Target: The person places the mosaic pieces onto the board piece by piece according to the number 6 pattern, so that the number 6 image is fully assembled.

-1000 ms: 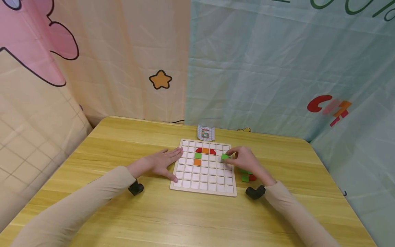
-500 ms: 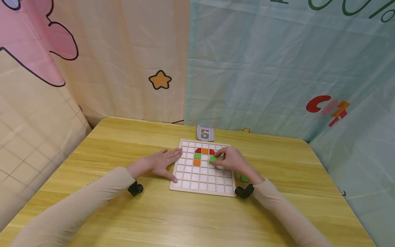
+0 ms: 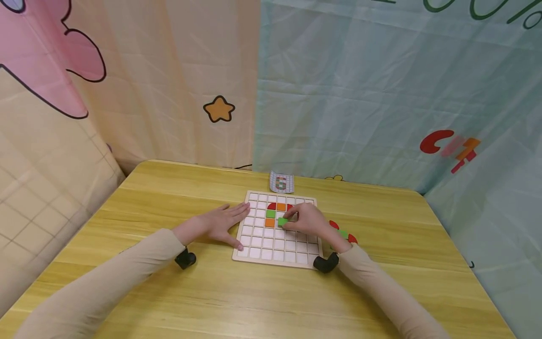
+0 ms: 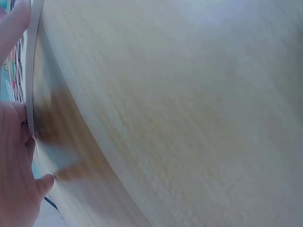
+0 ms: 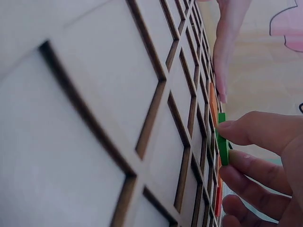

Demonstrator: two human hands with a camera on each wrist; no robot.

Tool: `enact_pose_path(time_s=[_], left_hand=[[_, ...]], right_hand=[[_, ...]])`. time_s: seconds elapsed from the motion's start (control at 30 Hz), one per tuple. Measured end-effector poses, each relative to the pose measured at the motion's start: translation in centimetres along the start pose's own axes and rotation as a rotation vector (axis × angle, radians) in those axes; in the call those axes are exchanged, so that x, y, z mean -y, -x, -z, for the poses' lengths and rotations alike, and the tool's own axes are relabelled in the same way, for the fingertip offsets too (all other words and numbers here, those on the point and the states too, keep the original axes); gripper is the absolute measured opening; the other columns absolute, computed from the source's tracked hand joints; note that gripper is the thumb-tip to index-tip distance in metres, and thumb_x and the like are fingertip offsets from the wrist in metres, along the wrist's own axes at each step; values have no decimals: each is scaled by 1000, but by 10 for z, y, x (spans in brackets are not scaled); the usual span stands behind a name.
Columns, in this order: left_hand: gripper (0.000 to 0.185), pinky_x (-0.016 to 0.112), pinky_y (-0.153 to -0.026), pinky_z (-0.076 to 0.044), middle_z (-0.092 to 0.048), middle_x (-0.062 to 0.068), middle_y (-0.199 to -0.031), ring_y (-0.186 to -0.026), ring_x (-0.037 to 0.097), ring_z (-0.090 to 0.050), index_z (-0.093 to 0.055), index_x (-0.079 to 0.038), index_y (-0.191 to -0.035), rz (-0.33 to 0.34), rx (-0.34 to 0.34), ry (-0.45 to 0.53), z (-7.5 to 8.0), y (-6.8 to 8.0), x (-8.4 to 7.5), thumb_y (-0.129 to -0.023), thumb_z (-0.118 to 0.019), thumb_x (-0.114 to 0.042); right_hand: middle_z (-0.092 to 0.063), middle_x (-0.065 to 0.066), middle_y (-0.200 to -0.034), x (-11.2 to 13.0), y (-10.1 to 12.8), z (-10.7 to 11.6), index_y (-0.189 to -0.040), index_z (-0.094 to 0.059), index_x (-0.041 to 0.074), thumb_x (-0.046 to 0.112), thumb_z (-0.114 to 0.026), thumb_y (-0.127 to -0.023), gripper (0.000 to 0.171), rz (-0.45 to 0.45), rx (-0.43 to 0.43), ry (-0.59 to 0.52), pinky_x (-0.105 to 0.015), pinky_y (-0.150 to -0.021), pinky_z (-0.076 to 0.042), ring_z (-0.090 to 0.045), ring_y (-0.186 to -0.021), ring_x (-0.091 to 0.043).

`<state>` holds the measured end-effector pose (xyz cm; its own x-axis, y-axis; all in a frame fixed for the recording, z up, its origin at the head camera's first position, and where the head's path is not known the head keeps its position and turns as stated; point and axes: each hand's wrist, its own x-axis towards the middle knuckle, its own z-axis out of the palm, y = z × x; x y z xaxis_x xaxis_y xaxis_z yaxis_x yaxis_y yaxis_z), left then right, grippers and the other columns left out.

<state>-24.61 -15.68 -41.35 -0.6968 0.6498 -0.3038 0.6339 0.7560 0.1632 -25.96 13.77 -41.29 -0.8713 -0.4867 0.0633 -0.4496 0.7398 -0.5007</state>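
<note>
A white grid board (image 3: 267, 243) lies on the table. My left hand (image 3: 222, 224) has its fingers spread, with fingertips and thumb touching the board's left edge. Between thumb and fingers my right hand (image 3: 308, 220) pinches a green square tile (image 3: 282, 221) over the middle columns; the right wrist view shows that tile (image 5: 223, 139) edge-on at the grid. In the board's upper part sit a red rounded piece (image 3: 272, 206), an orange square (image 3: 281, 206), another red piece (image 3: 290, 206) partly behind the right hand, a green square (image 3: 271, 213) and a lower orange square (image 3: 269, 222).
Behind the board a small pattern card (image 3: 281, 182) stands tilted up. Loose red and green pieces (image 3: 343, 233) lie to the right of the board, partly covered by the right forearm. A printed curtain (image 3: 338, 94) hangs along the table's far edge.
My right hand has carried the green tile leftward across the board, from the right columns to near the lower orange square. More loose pieces show at the right. My left hand stays in place.
</note>
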Motion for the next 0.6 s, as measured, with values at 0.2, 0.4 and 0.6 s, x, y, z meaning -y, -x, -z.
enact_pose_path(time_s=[0.2,0.4,0.6], left_hand=[[114,54,-120,-11,1,10,-163,-151,25,-3,-5,-6,-155,-9,-2,7,1,1,0,-79,-54,-75],[114,54,-120,-11,0,11,-163,-151,26,-4,-6,-6,-155,-11,-3,13,1,2,0,-79,-54,-75],[113,55,-120,-12,-1,12,-163,-151,27,-5,-7,-5,-155,-16,-9,22,2,2,0,-79,-56,-74]], right_hand=[[-73,3,-90,5,-1,-2,-95,-76,16,29,-79,-78,22,-25,23,-2,-26,-68,-51,-61,-75,-7],[-74,3,-93,5,-1,-4,-96,-76,16,30,-79,-78,22,-26,28,3,-27,-71,-53,-65,-80,-8],[-74,3,-93,4,-2,-5,-96,-77,16,30,-79,-78,22,-29,27,0,-27,-70,-52,-64,-78,-7]])
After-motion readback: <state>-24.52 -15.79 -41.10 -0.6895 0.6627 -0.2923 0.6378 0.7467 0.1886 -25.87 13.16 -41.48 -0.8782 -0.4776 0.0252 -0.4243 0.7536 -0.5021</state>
